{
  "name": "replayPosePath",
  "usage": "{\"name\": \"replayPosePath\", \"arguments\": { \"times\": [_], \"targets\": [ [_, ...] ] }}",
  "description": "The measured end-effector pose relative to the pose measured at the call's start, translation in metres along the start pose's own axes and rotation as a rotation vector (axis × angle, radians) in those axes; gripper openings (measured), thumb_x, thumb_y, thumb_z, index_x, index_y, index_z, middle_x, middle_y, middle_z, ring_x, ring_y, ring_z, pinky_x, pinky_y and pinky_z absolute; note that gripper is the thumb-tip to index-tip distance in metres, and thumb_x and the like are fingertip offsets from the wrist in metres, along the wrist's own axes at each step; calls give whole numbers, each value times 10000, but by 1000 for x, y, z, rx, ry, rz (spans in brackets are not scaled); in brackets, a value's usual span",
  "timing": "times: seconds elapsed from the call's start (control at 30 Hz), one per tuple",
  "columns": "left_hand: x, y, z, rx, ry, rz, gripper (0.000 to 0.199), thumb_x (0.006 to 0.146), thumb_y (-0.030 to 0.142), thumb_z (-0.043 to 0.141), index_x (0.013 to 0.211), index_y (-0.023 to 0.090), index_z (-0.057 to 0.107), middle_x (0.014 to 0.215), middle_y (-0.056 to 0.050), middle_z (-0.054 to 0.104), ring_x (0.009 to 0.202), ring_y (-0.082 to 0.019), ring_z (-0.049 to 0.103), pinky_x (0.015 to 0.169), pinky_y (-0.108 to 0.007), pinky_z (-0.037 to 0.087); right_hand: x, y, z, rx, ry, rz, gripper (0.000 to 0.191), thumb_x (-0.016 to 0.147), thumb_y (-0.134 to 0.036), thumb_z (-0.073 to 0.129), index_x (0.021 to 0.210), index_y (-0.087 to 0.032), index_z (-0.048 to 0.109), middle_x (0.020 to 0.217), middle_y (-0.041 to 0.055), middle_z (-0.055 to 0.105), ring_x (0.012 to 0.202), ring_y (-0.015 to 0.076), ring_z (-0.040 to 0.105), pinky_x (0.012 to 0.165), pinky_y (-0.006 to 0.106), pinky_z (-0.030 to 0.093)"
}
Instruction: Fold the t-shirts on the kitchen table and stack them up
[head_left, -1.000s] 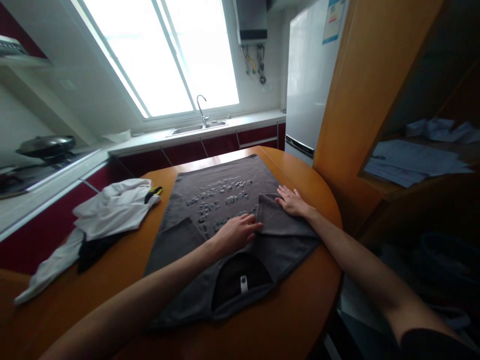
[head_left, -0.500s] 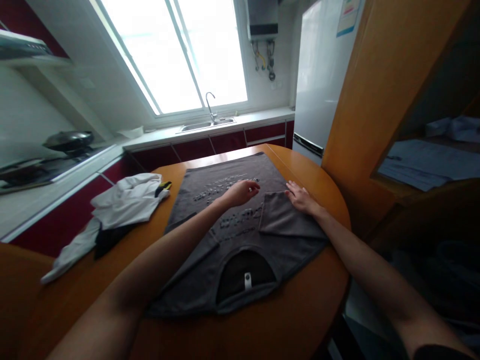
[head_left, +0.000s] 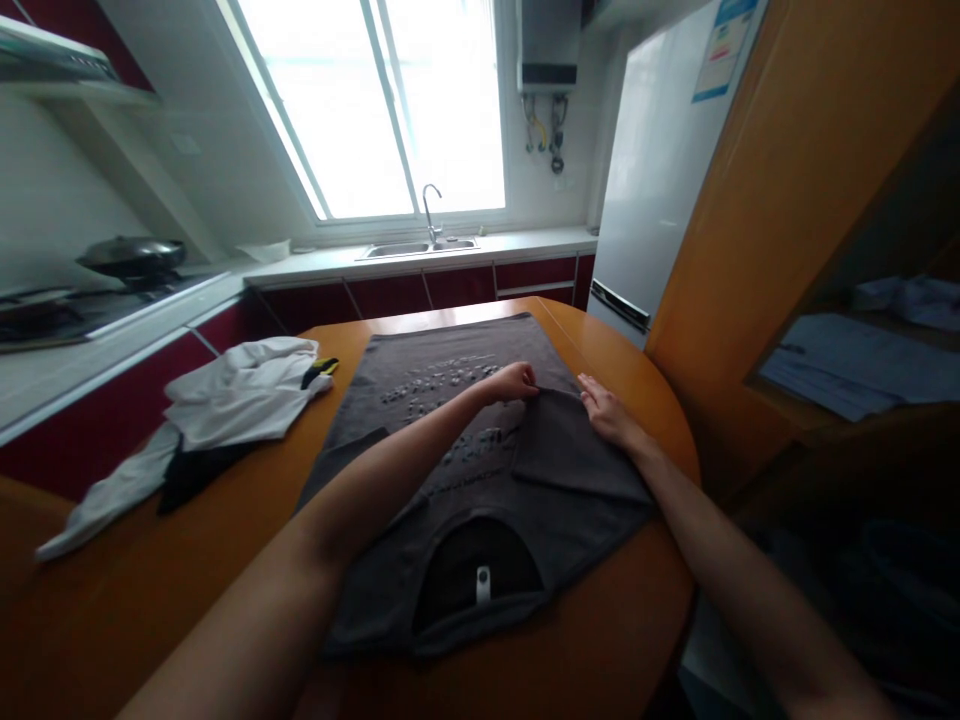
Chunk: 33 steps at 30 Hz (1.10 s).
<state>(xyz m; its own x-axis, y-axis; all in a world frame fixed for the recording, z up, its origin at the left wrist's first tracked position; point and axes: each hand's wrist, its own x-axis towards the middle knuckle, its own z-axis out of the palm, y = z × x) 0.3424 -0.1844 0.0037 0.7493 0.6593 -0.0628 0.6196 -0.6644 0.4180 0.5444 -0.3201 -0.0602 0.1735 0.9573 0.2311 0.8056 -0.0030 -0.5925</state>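
Observation:
A dark grey T-shirt [head_left: 442, 350] with a raised print lies spread on the round wooden table, its neckline and white label towards me. Both sleeves are turned inward over the front. My left hand [head_left: 514, 382] reaches across the print, its fingers pinched on the corner of the right sleeve [head_left: 577, 440]. Just beyond that sleeve's outer fold, at the shirt's right edge, my right hand [head_left: 604, 412] rests with its fingers stretched out flat.
On the left of the wooden table [head_left: 645, 370] lies a crumpled white garment [head_left: 240, 390] with black parts. Behind are a counter with a sink [head_left: 420, 248], a stove with a wok [head_left: 133, 258], and a fridge [head_left: 652, 160]. Papers [head_left: 862, 360] lie on a shelf at right.
My left hand has moved slightly right and closed on the corner of the right sleeve. My right hand has stayed beside the fold. The view has shifted a little.

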Motion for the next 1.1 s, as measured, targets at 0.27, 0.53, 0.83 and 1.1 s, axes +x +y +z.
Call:
{"name": "replayPosePath", "arguments": {
  "times": [0.27,0.53,0.83,1.1],
  "targets": [
    [-28,15,22,135,280,142,349,927,206,555,1264,161,635,1301,-138,613,1226,-259,579,1094,-381,421,2,3,-8,7,256,55,592,936,-220,315,1499,-127,474,1517,113,499,1444,213,402,1218,422,285],
    [-61,20,59,247,-26,305,658,1021,567,355,1575,216,305,1661,-128,218,1539,-312,151,1215,-560,143,-7,-6,4,-288,-195,8,611,1031,-496,277,1565,-207,345,1666,90,192,1546,278,105,1195,649,-2],
    [-66,11,29,174,-17,281,637,1040,533,309,1577,191,291,1665,-145,172,1547,-301,103,1216,-563,134,-6,1,-12,-164,41,185,623,1033,-427,205,1561,-122,335,1644,153,243,1530,278,191,1196,632,151],
    [-153,-58,-36,213,140,97,640,1039,492,296,1564,128,323,1630,-147,290,1528,-266,213,1239,-461,181,-16,-26,0,-282,-70,-24,655,1014,-411,267,1582,-84,271,1661,122,191,1543,238,133,1236,536,96]
  ]
}}
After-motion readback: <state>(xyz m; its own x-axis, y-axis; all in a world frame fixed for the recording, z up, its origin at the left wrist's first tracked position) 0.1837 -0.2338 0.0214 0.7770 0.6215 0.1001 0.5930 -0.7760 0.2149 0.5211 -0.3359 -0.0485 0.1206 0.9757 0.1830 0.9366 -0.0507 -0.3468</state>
